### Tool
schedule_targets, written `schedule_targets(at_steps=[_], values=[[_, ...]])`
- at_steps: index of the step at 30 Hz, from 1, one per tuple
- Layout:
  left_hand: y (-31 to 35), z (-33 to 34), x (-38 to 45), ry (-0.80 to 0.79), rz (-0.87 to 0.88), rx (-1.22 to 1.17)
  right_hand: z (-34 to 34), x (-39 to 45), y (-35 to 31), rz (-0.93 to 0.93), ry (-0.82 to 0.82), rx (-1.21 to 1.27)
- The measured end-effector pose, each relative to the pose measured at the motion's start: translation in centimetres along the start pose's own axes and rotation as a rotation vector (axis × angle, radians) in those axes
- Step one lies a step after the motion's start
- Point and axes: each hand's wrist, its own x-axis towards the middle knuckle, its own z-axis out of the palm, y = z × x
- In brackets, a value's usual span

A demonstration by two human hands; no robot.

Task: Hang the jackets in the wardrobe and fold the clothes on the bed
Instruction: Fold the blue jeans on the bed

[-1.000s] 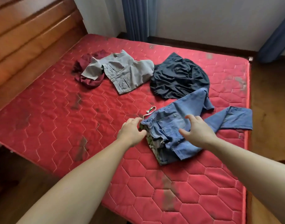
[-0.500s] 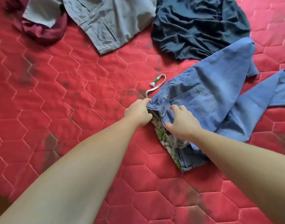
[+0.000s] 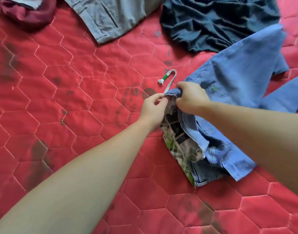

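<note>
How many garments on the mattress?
4: maroon one top left, grey one top centre, dark navy one top right, blue denim one at right. Frame edges may hide more.

Blue denim jacket (image 3: 237,78) with green plaid lining (image 3: 177,142) on red hexagon-quilted mattress (image 3: 77,98).

1. Landmark: the blue jeans (image 3: 237,85), lying on the red mattress (image 3: 69,107).
2. Left of the jeans the mattress is bare, with wide room for a hand.
3. Just off the jeans' upper left corner lies a grey drawstring (image 3: 168,78).
4. Beyond the jeans a dark navy garment (image 3: 212,22) touches them, leaving no gap.
5. Left of that, a grey garment (image 3: 111,16) and a maroon garment (image 3: 26,12) line the far edge.
6. Below the jeans the mattress is bare.
7. The left hand (image 3: 153,108) and right hand (image 3: 190,97) fill the jeans' waistband corner.
</note>
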Motion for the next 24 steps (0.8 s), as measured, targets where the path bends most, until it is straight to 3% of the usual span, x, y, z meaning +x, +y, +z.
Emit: schedule_targets(at_steps=[4,8,11,17,20,24], values=[[4.1,1.9,-3.5,-0.120,0.010,-0.170,-8.0,-1.1,-0.7,0.102,0.151,0.236],[8.3,3.7,-8.0,-0.302,0.130,0.013,-17.0,-4.3,-2.6,0.123,0.307,0.371],[12.3,3.9,-10.4,-0.197,0.268,0.352,-23.4,-8.0,-4.2,0.099,0.402,0.381],[20.7,1.5,-13.7,-0.043,0.323,0.453,-35.2,-16.3,-8.6,0.171,0.600,0.562],[24.6,0.4,-15.9,0.126,0.473,0.683,-40.5,-21.1,-10.7,0.170,0.670,0.588],[28.4,-2.1,-18.7,0.031,0.543,0.724,-46.6,-28.0,-12.2,0.167,0.780,0.567]])
